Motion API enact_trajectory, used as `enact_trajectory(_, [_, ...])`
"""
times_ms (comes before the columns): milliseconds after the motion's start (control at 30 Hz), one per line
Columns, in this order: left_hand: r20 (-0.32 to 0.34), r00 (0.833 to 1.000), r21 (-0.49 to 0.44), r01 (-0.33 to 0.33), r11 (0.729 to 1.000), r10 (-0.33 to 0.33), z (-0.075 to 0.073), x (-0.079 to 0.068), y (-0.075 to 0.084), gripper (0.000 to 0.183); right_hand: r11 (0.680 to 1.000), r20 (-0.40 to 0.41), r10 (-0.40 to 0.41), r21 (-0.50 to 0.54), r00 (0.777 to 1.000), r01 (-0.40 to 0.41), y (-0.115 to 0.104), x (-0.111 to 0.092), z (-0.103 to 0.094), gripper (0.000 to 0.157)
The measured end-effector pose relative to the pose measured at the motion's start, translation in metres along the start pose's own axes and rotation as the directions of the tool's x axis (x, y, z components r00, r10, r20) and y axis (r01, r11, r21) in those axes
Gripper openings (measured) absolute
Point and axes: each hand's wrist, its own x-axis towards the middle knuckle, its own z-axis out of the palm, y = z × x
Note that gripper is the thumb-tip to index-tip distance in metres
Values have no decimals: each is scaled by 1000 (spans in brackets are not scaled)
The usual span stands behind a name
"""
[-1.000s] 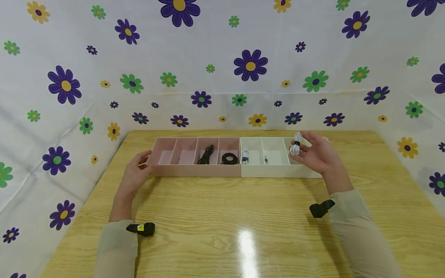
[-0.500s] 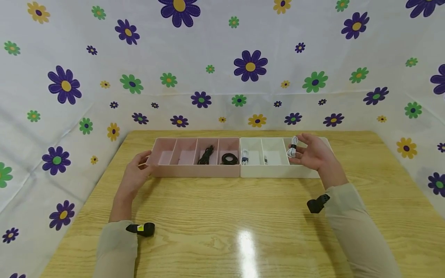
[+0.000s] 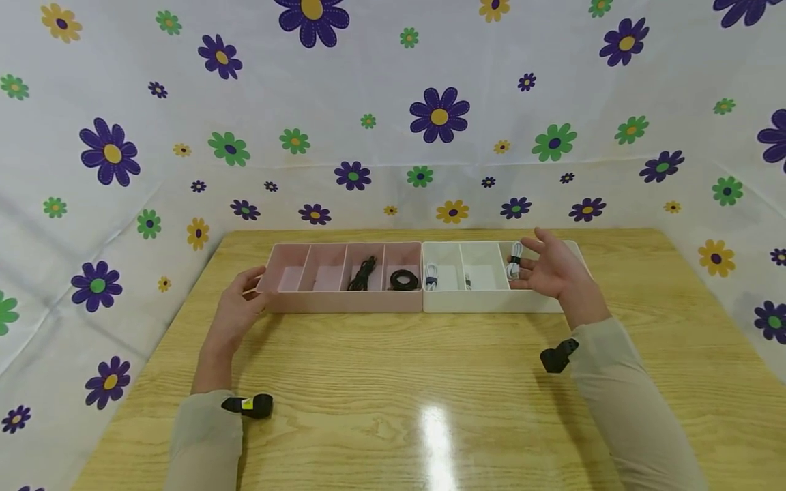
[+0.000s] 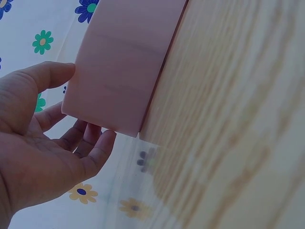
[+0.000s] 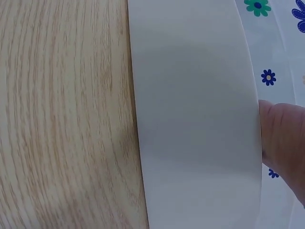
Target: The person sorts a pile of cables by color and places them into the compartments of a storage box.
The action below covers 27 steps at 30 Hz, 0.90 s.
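Observation:
My left hand [image 3: 239, 307] holds the left end of a pink divided organizer box [image 3: 344, 302], thumb at the rim and fingers round the end wall in the left wrist view. My right hand [image 3: 555, 269] is over the third compartment of a white divided organizer box [image 3: 473, 302]. Its fingers hold a white cable [image 3: 514, 260], coiled and bound with a dark tie; the cable hangs partly down inside that compartment. In the right wrist view only the thumb [image 5: 281, 138] shows, beyond the white box's front wall; the cable is hidden there.
The boxes stand end to end on a wooden table [image 3: 368, 382]. A black cable bundle [image 3: 362, 274] and a black coil [image 3: 403, 279] lie in the pink box. White cables [image 3: 432, 274] lie in the white box's first two compartments. A flowered cloth [image 3: 368, 82] hangs behind.
My right hand has moved slightly left and down, lowering the white cable into the third compartment, with its upper fingers now more spread. My left hand has stayed put.

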Motion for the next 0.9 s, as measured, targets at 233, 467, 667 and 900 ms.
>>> enact_trajectory(233, [0,1000,-2,3,1000,-3,-1,-1,-2,65,999,4,-4,-44,1000,4,1,2,2,73])
enact_trajectory(467, [-12,1000,2,3,1000,-3,-1,-1,-1,65,994,14,-8,-112,1000,9,-2,8,4,72])
enact_trajectory(667, [-4,1000,7,7,1000,-7,0,0,0,65,994,-20,22,-107,1000,-24,-3,14,3,71])
enact_trajectory(900, [-4,1000,16,6,1000,-6,1,-1,1,64,993,-42,20,-112,999,-25,-2,17,2,70])
